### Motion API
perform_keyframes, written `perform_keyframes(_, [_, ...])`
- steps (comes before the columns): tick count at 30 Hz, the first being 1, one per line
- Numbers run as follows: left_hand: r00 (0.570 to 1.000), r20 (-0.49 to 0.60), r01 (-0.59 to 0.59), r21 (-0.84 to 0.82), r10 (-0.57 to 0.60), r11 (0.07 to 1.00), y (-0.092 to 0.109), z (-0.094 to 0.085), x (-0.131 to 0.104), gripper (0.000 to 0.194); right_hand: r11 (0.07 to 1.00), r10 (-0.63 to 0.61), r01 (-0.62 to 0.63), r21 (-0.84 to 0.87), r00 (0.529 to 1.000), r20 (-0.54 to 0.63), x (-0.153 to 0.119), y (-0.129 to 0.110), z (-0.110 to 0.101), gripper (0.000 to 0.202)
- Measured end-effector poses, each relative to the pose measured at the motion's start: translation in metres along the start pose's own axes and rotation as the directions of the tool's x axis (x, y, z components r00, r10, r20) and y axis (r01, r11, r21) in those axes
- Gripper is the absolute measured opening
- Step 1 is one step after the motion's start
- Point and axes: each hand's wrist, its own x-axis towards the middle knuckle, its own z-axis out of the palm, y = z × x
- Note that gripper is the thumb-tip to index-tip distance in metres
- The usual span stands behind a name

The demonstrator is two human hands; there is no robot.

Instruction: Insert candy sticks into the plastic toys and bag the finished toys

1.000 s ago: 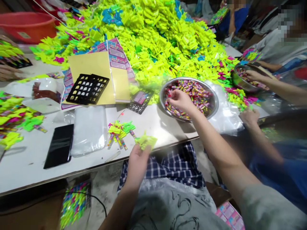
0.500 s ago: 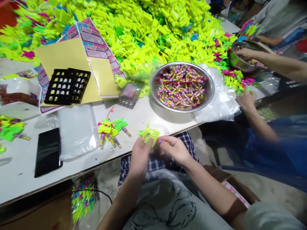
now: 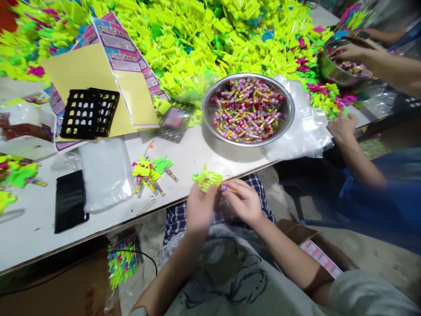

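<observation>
My left hand (image 3: 198, 207) grips a neon yellow plastic toy piece (image 3: 207, 179) at the table's front edge. Beside it, my right hand (image 3: 241, 201) pinches a small wrapped candy stick (image 3: 226, 188) with its end touching the toy piece. A steel bowl (image 3: 210, 93) full of wrapped candy sticks (image 3: 247, 110) stands on the table just beyond my hands. Left of my hands lies a small heap of finished yellow and green pieces with candy sticks (image 3: 150, 172).
A huge pile of neon yellow toy pieces (image 3: 204, 39) covers the far table. A black grid tray (image 3: 88, 113), printed cards (image 3: 125, 52), a plastic bag (image 3: 104, 173) and a black phone (image 3: 69, 201) lie at left. Another person's hands (image 3: 344, 126) work at right by a second bowl (image 3: 335, 72).
My right hand left the candy bowl and came back to my left hand with a candy stick. The view has tilted down and shifted slightly.
</observation>
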Motion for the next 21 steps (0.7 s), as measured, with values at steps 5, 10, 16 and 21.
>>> perform_keyframes(5, [0.997, -0.067, -0.039, 0.065, 0.044, 0.997, 0.000, 0.006, -0.006, 0.035, 0.995, -0.049, 0.051, -0.084, 0.998, 0.030, -0.002, -0.004, -0.002, 0.019])
perform_keyframes(10, [0.992, -0.114, -0.042, 0.124, 0.056, 0.991, -0.003, 0.001, -0.010, 0.034, 0.997, -0.009, 0.008, -0.081, 1.000, -0.021, -0.004, -0.003, 0.008, 0.019])
perform_keyframes(16, [0.980, -0.054, -0.156, 0.377, 0.190, 0.913, -0.004, -0.026, -0.002, 0.040, 0.994, -0.009, 0.016, -0.107, 0.998, 0.062, 0.001, 0.004, 0.009, 0.017])
perform_keyframes(21, [0.997, 0.035, -0.081, 0.431, 0.073, 0.899, -0.008, -0.037, 0.006, 0.036, 0.987, 0.007, 0.007, -0.161, 0.996, 0.088, 0.004, 0.013, 0.018, 0.018])
